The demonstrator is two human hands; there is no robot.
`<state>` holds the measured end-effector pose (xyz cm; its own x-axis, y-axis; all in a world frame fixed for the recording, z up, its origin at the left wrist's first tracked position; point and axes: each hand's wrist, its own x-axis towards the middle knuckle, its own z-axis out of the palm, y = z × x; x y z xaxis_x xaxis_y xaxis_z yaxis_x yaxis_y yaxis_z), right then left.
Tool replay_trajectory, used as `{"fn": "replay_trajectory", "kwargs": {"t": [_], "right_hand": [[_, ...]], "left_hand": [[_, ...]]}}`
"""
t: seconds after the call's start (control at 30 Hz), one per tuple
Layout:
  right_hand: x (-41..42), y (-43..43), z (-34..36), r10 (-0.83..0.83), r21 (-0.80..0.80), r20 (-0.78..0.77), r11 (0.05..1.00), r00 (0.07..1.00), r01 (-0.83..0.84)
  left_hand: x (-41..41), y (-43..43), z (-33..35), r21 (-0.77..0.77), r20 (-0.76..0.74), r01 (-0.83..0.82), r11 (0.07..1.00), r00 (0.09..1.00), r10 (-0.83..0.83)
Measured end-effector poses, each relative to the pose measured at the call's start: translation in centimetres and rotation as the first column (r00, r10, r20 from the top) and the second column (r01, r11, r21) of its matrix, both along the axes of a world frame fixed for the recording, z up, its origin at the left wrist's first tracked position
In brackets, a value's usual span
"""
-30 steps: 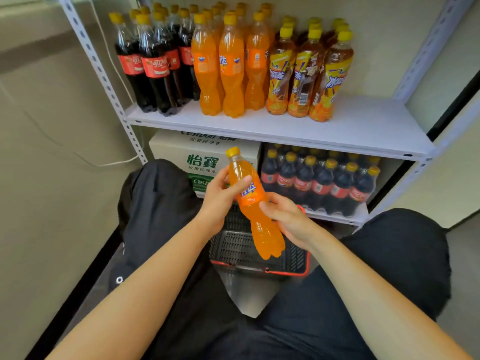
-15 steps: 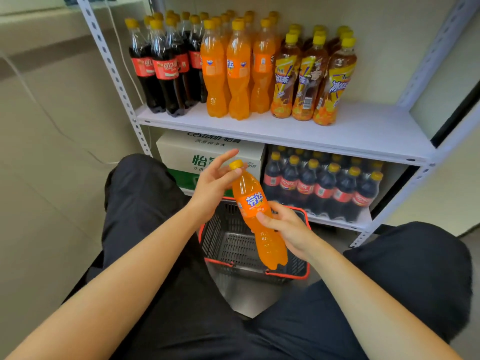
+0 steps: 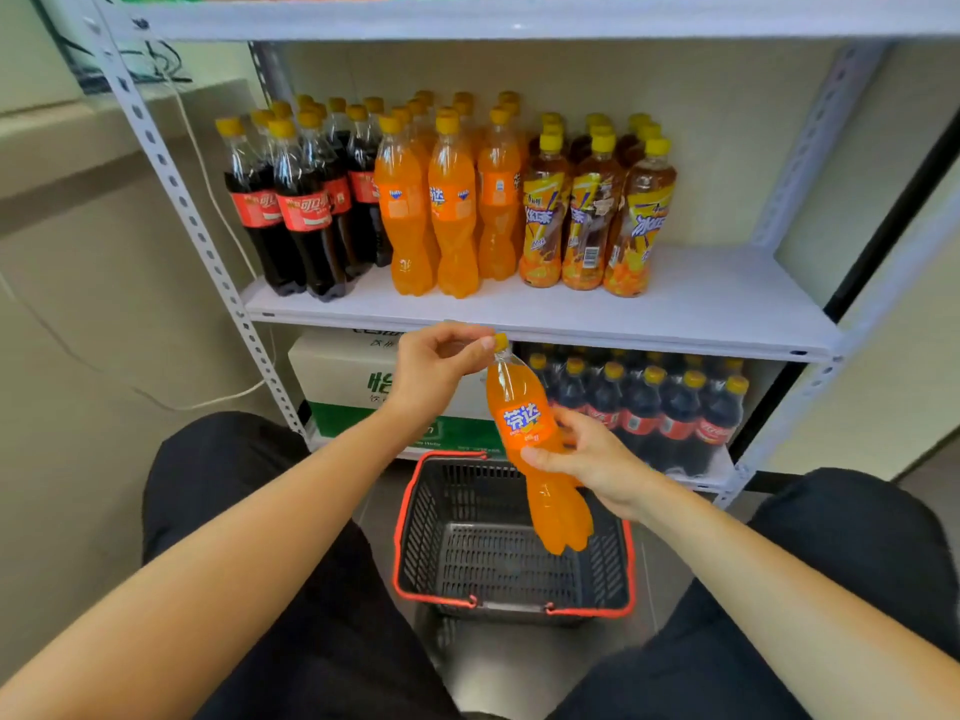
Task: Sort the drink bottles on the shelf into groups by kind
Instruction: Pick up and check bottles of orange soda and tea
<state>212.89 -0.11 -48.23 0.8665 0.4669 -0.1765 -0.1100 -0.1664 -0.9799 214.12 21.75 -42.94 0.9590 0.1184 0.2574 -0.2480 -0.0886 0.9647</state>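
Orange and see-through, the plastic soda bottle (image 3: 524,423) with a blue-lettered label hangs tilted just below the centre of the frame. Its yellow screw cap (image 3: 500,341) is up and leaning left, and its base is over the open top of a dark-grey mesh basket with a red rim (image 3: 404,537). The right hand (image 3: 592,459) grips the bottle round its waist, thumb laid across the front just under the label and fingers curled behind. The left hand (image 3: 436,366) pinches the cap between thumb and fingertips, its other fingers loosely curled.

Across the middle of the frame a white shelf board (image 3: 701,304) carries three upright groups side by side, all yellow-capped. Dark cola bottles with red labels (image 3: 296,210) stand on the left and orange soda bottles (image 3: 452,210) of the held kind in the centre. Brown iced-tea bottles with yellow labels (image 3: 592,215) stand to their right.

On the lower shelf behind the hands sit a white-and-green cardboard carton (image 3: 337,371) to the left and a block of dark cola bottles (image 3: 649,407) to the right.

The basket stands on the grey floor between the person's knees in black trousers (image 3: 234,485), which fill the lower left and lower right. A white perforated steel post (image 3: 182,200) runs down from the upper left, and a thin white cable (image 3: 208,189) hangs just beside it against the beige wall.
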Motion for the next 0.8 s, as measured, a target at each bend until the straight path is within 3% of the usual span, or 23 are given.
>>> {"fn": "replay_trajectory", "kwargs": {"t": [0.13,0.27,0.37,0.47,0.6,0.8], "right_hand": [[1.6,0.8,1.9,-0.067,0.055,-0.066,0.996,0.996,0.071],[4.0,1.1,3.8,-0.177,0.113,-0.077,0.976,0.981,0.185],[6.2,0.8,5.1,-0.260,0.165,-0.120,0.946,0.958,0.278],[8.1,0.3,6.1,-0.326,0.255,-0.162,0.898,0.931,0.359],[9.5,-0.4,6.4,-0.342,0.398,-0.240,0.819,0.909,0.413],[9.0,-1.0,4.4,-0.226,0.573,-0.221,0.757,0.949,0.314]], "left_hand": [[1.4,0.5,0.0,0.102,-0.016,0.250,0.963,0.968,-0.249],[2.6,1.3,-0.8,0.290,-0.109,0.443,0.848,0.896,-0.431],[3.8,2.0,-1.0,0.376,-0.205,0.543,0.751,0.839,-0.503],[4.6,1.5,-1.7,0.395,-0.200,0.590,0.704,0.803,-0.561],[5.4,0.2,-2.6,0.223,-0.070,0.550,0.805,0.832,-0.550],[5.7,-1.3,-2.3,0.075,0.071,0.403,0.912,0.910,-0.408]]}}
